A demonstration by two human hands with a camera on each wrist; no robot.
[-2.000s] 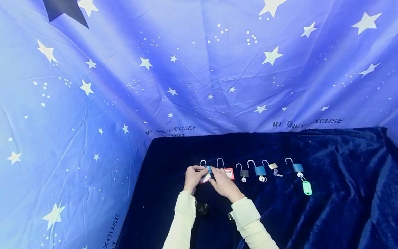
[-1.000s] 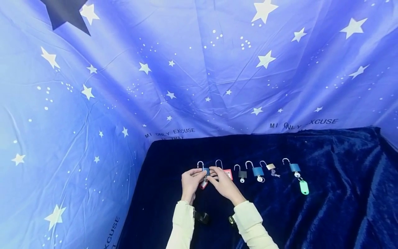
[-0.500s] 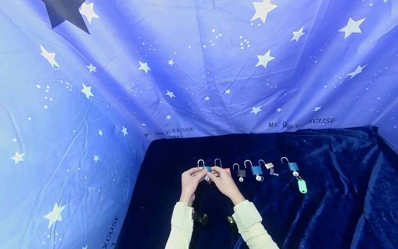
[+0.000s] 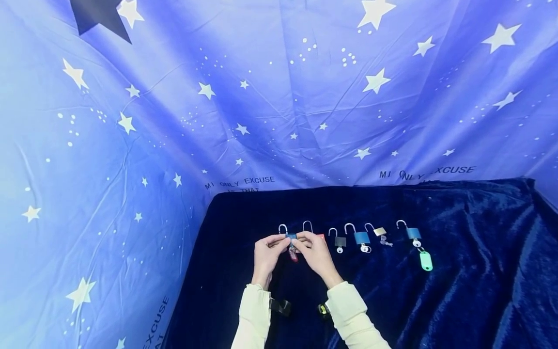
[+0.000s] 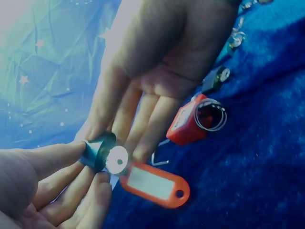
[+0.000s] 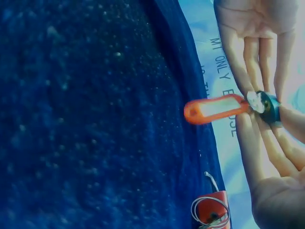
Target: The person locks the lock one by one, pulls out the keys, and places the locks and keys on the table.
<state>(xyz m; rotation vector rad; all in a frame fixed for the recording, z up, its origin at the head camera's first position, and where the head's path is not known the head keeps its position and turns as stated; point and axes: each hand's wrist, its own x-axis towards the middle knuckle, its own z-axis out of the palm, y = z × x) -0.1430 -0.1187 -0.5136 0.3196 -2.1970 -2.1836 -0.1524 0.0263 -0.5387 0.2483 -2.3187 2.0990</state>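
My left hand (image 4: pixel 267 254) and right hand (image 4: pixel 318 254) together pinch a small blue padlock (image 5: pixel 97 151) between thumbs and fingertips. Its shackle (image 4: pixel 283 228) stands open and points away from me. A key (image 5: pixel 116 160) with a round head sits at the bottom of the body. From the key hangs a red-orange key tag (image 5: pixel 155 185) with a pale label, which dangles over the cloth in both wrist views. Just beyond my right hand lies a red padlock (image 5: pixel 183 126) with a key ring, partly hidden by that hand in the head view.
Rightward in a row lie a black padlock (image 4: pixel 340 241), a blue padlock (image 4: pixel 362 237), a brass padlock (image 4: pixel 380 231) with keys, and another blue padlock (image 4: pixel 412 233) with a green tag (image 4: pixel 426 261). Dark blue plush cloth (image 4: pixel 471 291) covers the table; a starry curtain (image 4: pixel 279 106) hangs behind.
Both hands keep hold of the blue padlock and have turned it slightly. The red tag, hidden half a second ago, now shows below the fingers. My right hand covers more of the red padlock.
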